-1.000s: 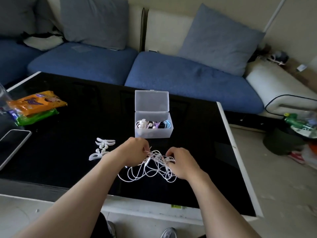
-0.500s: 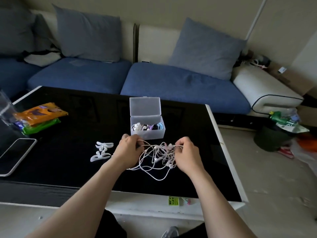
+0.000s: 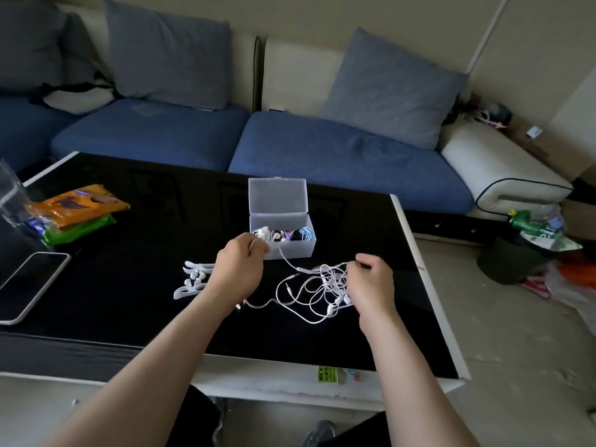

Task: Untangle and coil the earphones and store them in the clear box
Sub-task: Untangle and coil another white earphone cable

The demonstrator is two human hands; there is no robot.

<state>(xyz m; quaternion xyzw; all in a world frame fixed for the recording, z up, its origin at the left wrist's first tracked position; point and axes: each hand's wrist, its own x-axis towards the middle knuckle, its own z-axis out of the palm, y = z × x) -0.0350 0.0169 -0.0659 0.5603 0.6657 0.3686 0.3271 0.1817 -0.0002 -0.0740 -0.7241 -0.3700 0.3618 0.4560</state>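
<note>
Pinching earphones (image 3: 317, 287): left hand (image 3: 240, 269), right hand (image 3: 371, 285); sticker (image 3: 326, 374) illegible.

White earphones (image 3: 319, 285), clear box (image 3: 283, 243), glossy black table (image 3: 129, 279), blue sofa (image 3: 322, 150).

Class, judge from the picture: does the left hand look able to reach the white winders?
Probably yes. The winders lie just beside the left hand, with only bare table between, though it pinches the earphones and would have to free its grip.

No legible text; sticker (image 3: 326, 374) print blurred.
</note>
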